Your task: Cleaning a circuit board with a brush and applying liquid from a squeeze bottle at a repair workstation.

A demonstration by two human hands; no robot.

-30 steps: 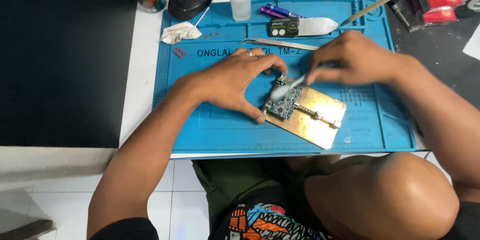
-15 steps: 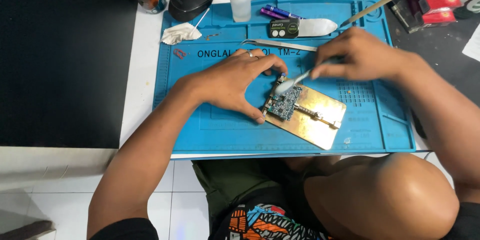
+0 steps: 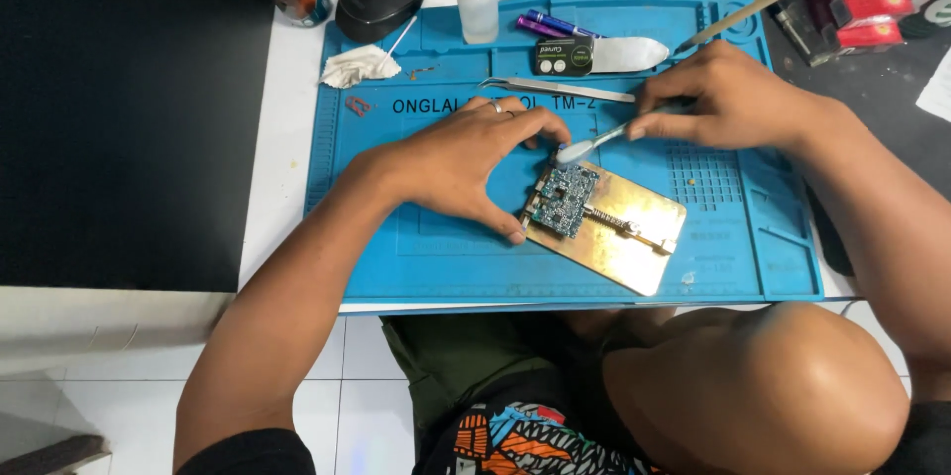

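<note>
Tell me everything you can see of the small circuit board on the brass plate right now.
The small blue-green rectangular circuit board is densely covered with tiny components. It lies flat and turned at an angle on the left end of the flat brass-coloured metal holder plate, which rests on the blue silicone work mat. A sprung clamp bar presses its right edge. The left hand steadies it, fingers at its left and upper edges. The right hand holds a white-tipped brush just above its top corner.
</note>
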